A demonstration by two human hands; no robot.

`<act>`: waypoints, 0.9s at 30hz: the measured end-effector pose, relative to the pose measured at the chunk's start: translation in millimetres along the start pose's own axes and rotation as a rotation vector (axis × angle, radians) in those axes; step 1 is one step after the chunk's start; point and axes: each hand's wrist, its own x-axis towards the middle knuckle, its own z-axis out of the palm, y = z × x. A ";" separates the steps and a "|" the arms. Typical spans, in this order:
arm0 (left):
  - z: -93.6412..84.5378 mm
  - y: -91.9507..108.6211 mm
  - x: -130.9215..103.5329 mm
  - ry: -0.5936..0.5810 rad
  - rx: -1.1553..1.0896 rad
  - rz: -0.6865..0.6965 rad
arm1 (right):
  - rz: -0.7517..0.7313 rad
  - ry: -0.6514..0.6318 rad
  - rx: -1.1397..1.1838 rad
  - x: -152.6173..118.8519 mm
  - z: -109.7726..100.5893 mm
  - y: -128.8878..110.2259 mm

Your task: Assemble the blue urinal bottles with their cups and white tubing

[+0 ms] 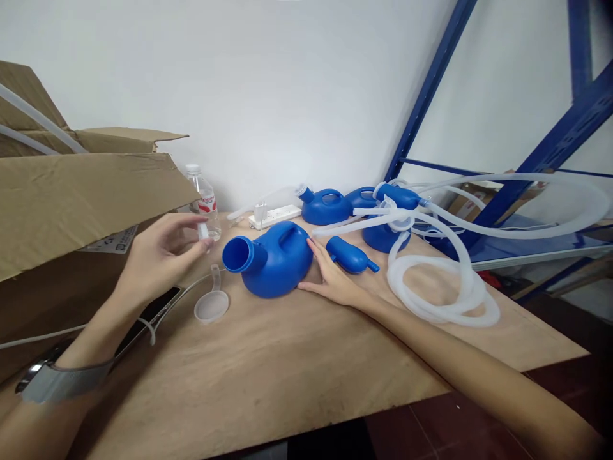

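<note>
A small white plastic piece (203,231) is pinched between the thumb and fingertips of my left hand (160,255), raised above the table's left side. Its exact kind is too small to tell. Lying in front of me is a blue plastic urinal bottle (280,262) with its open, uncapped neck pointing left. My right hand (332,275) rests against the bottle's base end, thumb and fingers spread and not wrapped round it. A translucent round cap with a strap (211,305) lies on the table between my left hand and the bottle.
A blue funnel-like piece (352,255) lies right of the bottle, beside a coiled translucent hose (443,287). More blue bottles (325,207) stand behind, near a white power strip (275,216). A cardboard box (86,204), water bottle (205,201) and phone (148,316) are at left.
</note>
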 end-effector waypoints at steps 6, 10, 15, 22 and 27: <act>10.5 37.4 -16.7 0.170 -0.001 0.239 | 0.041 0.054 -0.037 1.4 -1.6 0.6; 25.9 44.3 -25.0 0.164 0.178 0.359 | 0.071 0.031 -0.094 0.0 -0.2 1.8; 37.8 29.6 -25.6 0.185 0.258 0.258 | 0.080 0.094 -0.136 -0.5 2.2 1.2; 43.6 17.0 -25.2 0.204 0.214 0.074 | -0.225 0.025 -0.151 -1.0 -2.3 -9.5; 45.2 13.6 -22.5 0.197 0.179 0.005 | -0.389 -0.126 -0.148 0.4 -4.4 -14.3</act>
